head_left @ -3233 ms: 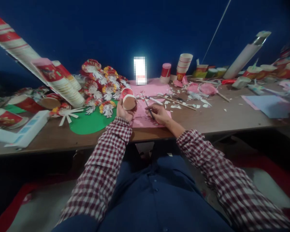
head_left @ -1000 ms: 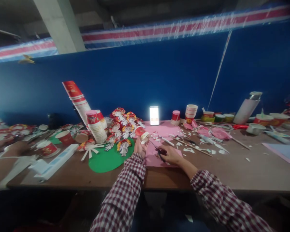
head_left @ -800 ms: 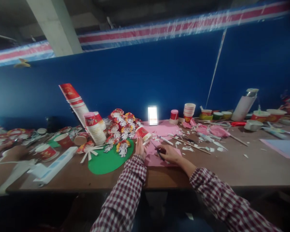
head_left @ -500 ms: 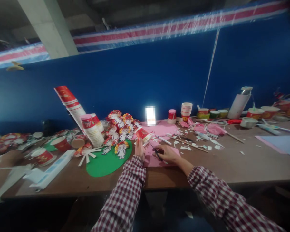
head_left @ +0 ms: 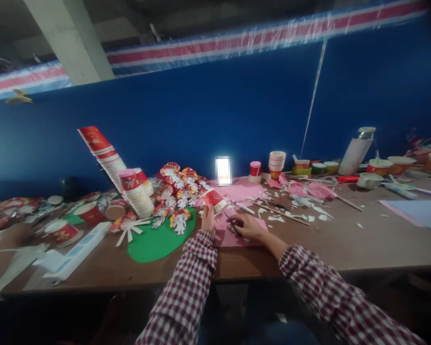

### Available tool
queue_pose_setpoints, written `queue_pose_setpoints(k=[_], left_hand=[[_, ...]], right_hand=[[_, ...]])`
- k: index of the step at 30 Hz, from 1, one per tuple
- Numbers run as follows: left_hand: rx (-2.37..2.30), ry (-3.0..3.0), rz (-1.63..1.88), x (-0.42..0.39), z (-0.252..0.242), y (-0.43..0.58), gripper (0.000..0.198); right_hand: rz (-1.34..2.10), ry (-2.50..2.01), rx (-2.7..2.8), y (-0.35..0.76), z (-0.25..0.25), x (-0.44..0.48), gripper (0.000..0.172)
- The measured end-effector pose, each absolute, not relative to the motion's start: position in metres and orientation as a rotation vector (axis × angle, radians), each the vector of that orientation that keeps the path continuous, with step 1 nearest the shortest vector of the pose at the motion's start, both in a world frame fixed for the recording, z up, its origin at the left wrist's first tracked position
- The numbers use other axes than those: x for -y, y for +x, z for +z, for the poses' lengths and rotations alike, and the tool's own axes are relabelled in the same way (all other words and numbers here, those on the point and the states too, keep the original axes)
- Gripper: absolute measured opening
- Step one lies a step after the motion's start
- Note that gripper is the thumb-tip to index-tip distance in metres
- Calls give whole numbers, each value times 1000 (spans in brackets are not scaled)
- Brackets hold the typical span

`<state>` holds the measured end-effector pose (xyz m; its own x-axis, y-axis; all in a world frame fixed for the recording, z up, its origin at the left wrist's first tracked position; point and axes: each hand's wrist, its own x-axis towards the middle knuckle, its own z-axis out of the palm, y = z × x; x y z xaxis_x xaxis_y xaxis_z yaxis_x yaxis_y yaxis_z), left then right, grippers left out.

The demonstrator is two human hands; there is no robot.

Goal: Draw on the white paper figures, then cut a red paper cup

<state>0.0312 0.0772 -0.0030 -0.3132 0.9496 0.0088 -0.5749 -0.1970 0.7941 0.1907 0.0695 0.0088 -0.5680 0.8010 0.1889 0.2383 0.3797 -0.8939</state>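
Observation:
My left hand (head_left: 209, 220) grips a red and white paper cup (head_left: 213, 199) by its lower side; the cup is tilted. My right hand (head_left: 247, 226) holds dark scissors (head_left: 234, 225), their blades pointing up and left towards the cup's rim. Beneath both hands lies pink paper (head_left: 249, 239) strewn with small white scraps. Just left of the cup is a pile of red, yellow and white paper figures (head_left: 179, 187), partly on a green oval sheet (head_left: 158, 244).
Tall stacks of paper cups (head_left: 140, 199) stand at the left, with a white box (head_left: 81, 251) before them. Another person's arm (head_left: 10, 244) is at the far left. Sticks, scraps, paint cups (head_left: 379, 166) and a white bottle (head_left: 355, 152) lie or stand on the right.
The cup in my left hand has turned slightly, showing more of its red side. My right hand and the scissors have barely moved. The whole view has shifted a little.

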Motion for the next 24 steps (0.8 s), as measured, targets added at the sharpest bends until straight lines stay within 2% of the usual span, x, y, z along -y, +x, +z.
queue_pose_setpoints(k=[9, 24], left_hand=[[-872, 661, 1726, -77, -3, 32, 17], [-899, 701, 1739, -82, -10, 30, 28]], right_hand=[[1161, -882, 2020, 190, 5, -72, 36], [1115, -909, 2078, 191, 11, -70, 37]])
